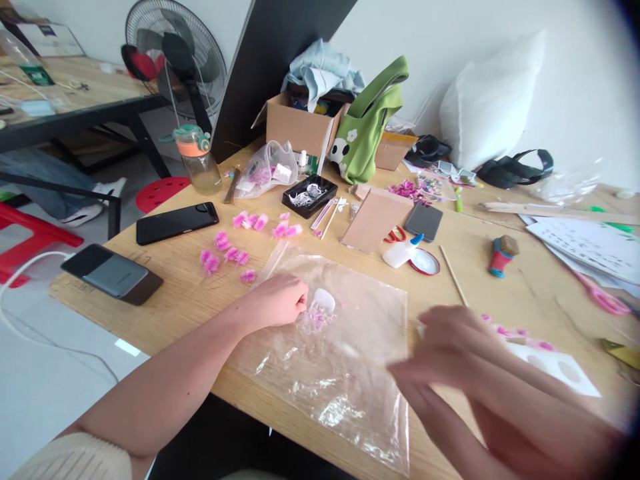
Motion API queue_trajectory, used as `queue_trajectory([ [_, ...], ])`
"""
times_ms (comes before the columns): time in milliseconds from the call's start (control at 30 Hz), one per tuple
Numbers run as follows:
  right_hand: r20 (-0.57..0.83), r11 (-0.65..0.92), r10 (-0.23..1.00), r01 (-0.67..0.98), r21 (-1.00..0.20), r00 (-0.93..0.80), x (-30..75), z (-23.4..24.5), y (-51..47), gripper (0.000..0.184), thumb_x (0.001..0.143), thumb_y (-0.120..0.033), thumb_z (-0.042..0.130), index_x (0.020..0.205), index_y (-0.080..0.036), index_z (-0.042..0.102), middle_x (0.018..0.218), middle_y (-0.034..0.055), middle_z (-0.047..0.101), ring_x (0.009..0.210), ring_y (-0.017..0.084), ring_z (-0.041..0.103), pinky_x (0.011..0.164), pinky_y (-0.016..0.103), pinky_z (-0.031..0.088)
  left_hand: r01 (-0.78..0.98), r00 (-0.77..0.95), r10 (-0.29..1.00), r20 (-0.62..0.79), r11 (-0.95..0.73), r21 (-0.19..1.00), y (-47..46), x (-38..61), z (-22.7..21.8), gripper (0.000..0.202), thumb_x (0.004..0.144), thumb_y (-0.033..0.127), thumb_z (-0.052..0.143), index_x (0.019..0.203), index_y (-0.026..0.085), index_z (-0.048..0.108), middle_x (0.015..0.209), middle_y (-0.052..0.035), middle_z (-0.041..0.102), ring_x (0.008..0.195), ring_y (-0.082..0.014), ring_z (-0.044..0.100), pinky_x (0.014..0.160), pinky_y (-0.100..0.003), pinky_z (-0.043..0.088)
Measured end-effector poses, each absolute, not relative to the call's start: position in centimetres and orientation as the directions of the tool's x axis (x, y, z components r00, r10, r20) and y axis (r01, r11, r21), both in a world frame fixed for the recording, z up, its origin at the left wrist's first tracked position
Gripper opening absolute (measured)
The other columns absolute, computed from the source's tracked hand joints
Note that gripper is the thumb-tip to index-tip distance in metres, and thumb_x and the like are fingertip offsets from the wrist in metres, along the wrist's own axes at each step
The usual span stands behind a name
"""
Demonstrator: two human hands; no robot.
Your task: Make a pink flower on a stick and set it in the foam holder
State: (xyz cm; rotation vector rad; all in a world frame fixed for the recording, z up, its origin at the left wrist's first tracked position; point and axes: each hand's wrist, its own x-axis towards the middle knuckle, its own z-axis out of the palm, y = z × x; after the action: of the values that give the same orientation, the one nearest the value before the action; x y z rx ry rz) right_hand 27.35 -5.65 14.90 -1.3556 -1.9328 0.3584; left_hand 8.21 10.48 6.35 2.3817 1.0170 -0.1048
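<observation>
Two hands (277, 300) (445, 353), one plastic sheet (350, 333)

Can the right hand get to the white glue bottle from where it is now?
Probably yes. The right hand is over the plastic sheet's near-right edge, and the glue bottle lies on its side just beyond it. Only bare tabletop and a thin wooden stick lie between.

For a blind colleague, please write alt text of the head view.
The left hand presses a small white piece on a clear plastic sheet over a wooden table; the blurred right hand hovers beside it. Pink tufts lie behind.
</observation>
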Motion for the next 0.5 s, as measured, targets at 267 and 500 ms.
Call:
queue_trajectory([
  [267,0.039,0.208,0.974,0.820,-0.534,-0.222,29.4,7.1,-0.8,0.018,0.090,-0.012,0.048,0.083,-0.021,0.062,0.080,0.0034,0.064,0.081,0.019,0.056,0.075,0.037,0.043,0.674,0.729,0.624,-0.282,-0.580,0.457,10.7,8.0,6.1,0.013,0.080,0.013,0.053,0.073,0.020,0.062,0.084,-0.0030,0.068,0.080,-0.0180,0.061,0.067,-0.029,0.040],
  [500,0.016,0.202,0.974,0.842,-0.500,-0.224,29.6,6.6,-0.7,0.020,0.087,-0.008,0.048,0.082,-0.021,0.062,0.080,0.0039,0.065,0.082,0.020,0.057,0.076,0.037,0.041,0.670,0.734,0.619,-0.280,-0.592,0.448,10.8,7.9,6.0,0.011,0.083,0.017,0.053,0.076,0.021,0.060,0.087,-0.0041,0.069,0.083,-0.0198,0.062,0.068,-0.029,0.041],
])
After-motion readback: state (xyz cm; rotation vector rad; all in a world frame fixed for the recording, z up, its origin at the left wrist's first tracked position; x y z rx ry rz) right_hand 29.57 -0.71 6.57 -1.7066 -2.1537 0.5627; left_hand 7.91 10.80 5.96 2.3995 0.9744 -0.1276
